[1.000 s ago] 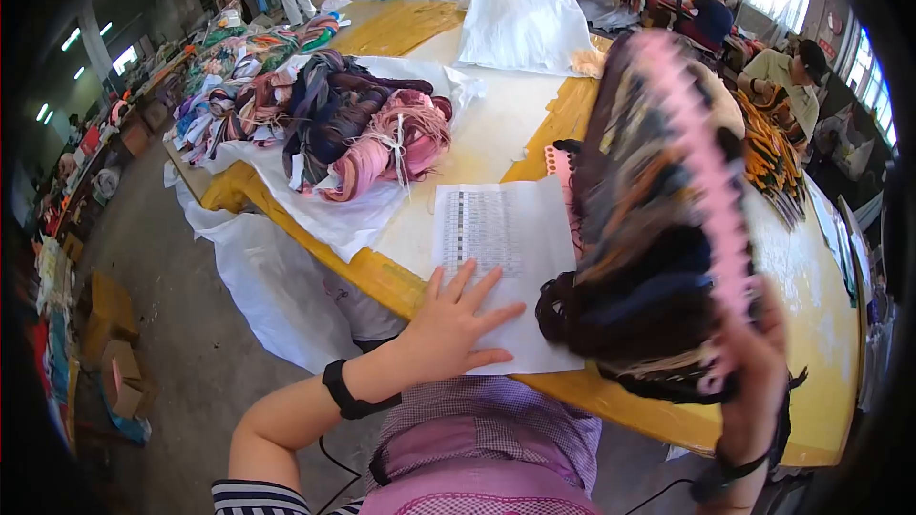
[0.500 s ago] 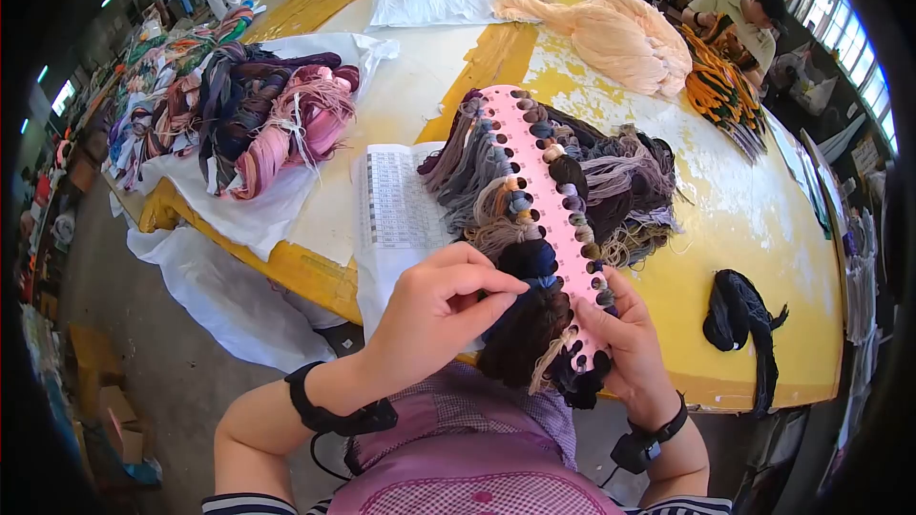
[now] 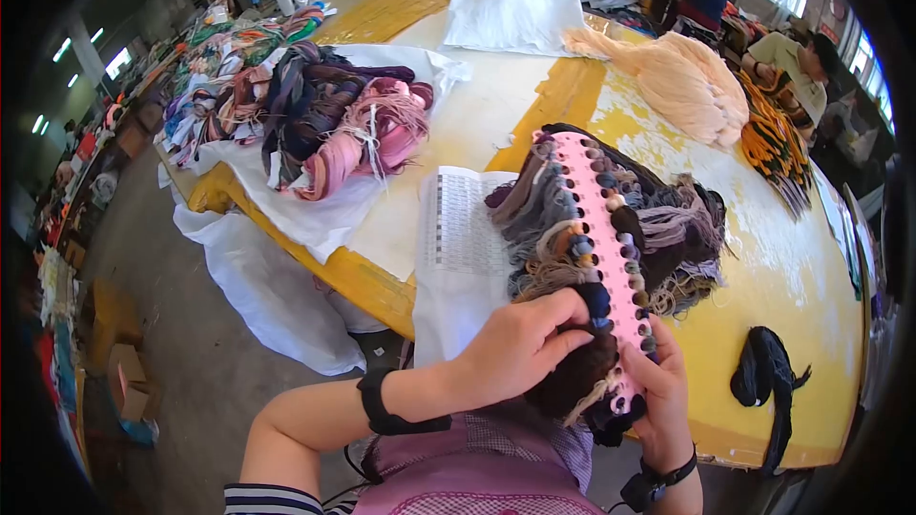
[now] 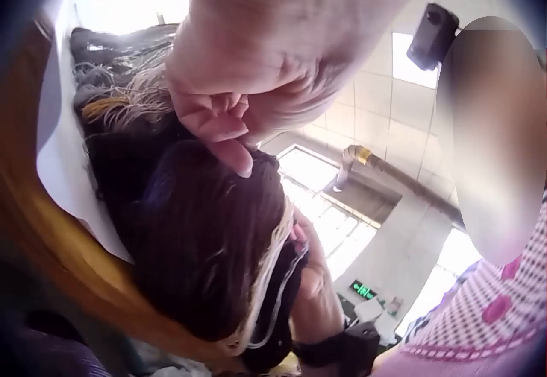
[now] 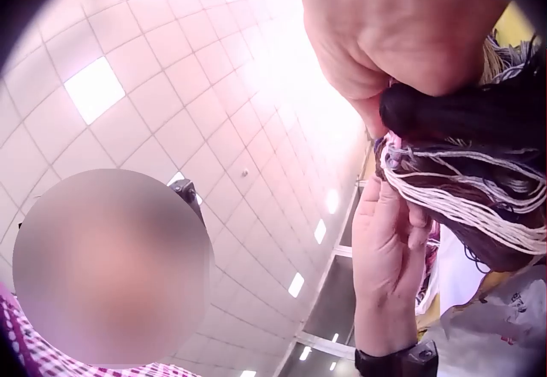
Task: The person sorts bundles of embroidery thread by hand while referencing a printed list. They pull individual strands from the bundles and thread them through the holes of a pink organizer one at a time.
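A long pink thread card [image 3: 598, 238] with holes down both edges carries looped hanks of grey, brown, navy and cream thread. My right hand [image 3: 665, 386] grips its lower right edge, the thumb lying on the card's face. My left hand [image 3: 520, 348] pinches a navy thread hank [image 3: 595, 301] at the card's left edge. Dark brown thread [image 4: 205, 249] hangs below those left fingertips in the left wrist view, with cream strands beside it. In the right wrist view, black thread [image 5: 470, 116] and pale strands [image 5: 461, 210] hang close by both hands.
A printed sheet [image 3: 463, 229] lies left of the card. Pink and purple yarn skeins [image 3: 367, 143] rest on white plastic at the left. A peach skein [image 3: 692, 86] and a black skein [image 3: 763, 377] lie on the yellow table [image 3: 801, 296]. Another person [image 3: 792, 67] sits at the far right.
The card was swung up in my right hand while my left lay on the sheet; then it came down before me and my left hand moved to its threads. The view has since turned slightly.
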`<action>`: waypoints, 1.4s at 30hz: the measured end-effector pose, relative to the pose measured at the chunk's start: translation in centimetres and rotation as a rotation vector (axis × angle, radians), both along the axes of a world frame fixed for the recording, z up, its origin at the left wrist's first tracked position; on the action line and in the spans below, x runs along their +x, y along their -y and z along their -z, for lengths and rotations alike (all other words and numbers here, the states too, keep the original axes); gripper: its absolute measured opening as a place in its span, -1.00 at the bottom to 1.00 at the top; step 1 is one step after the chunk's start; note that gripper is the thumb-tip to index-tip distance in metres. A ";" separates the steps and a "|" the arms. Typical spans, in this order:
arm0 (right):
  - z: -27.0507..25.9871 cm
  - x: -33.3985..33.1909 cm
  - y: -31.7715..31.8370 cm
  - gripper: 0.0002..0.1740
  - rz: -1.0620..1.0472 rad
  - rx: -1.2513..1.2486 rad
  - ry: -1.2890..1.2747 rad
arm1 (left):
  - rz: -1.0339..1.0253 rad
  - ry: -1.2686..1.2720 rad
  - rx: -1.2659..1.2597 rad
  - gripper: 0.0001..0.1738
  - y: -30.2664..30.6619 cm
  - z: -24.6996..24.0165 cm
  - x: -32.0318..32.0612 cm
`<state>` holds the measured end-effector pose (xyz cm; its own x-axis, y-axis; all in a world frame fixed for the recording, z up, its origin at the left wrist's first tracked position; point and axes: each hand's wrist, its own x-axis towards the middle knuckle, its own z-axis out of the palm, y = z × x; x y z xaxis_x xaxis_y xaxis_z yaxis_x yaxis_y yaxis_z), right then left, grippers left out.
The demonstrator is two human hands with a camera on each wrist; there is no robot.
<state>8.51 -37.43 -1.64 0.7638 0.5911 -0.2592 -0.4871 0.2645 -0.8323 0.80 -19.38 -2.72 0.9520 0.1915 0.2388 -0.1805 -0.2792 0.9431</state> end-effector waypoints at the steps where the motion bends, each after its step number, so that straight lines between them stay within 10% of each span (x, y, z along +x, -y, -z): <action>1: -0.1 0.0 0.0 -0.60 0.024 -0.002 0.008 | -0.008 0.001 0.003 -0.91 -0.1 0.3 0.1; 10: -0.4 -0.6 -0.2 -0.56 0.107 0.045 0.030 | -0.054 0.253 0.410 -0.83 -0.7 0.9 -0.3; 18: 0.7 -1.1 -0.2 -0.53 0.113 0.097 0.038 | 0.274 -0.036 -0.247 -0.79 -0.7 2.3 0.6; 37: 2.0 0.7 0.5 -0.66 0.060 0.095 0.016 | 0.082 -0.071 0.113 -0.87 -2.8 0.0 0.4; 42: 1.8 0.6 0.2 -0.67 0.070 0.097 0.050 | 0.154 -0.230 -0.175 -0.74 -1.5 1.6 0.8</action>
<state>9.08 -37.59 -3.47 0.8144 0.5567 -0.1640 -0.4233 0.3765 -0.8240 1.56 -17.89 -4.31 0.9981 0.0600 -0.0101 0.0157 -0.0948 0.9954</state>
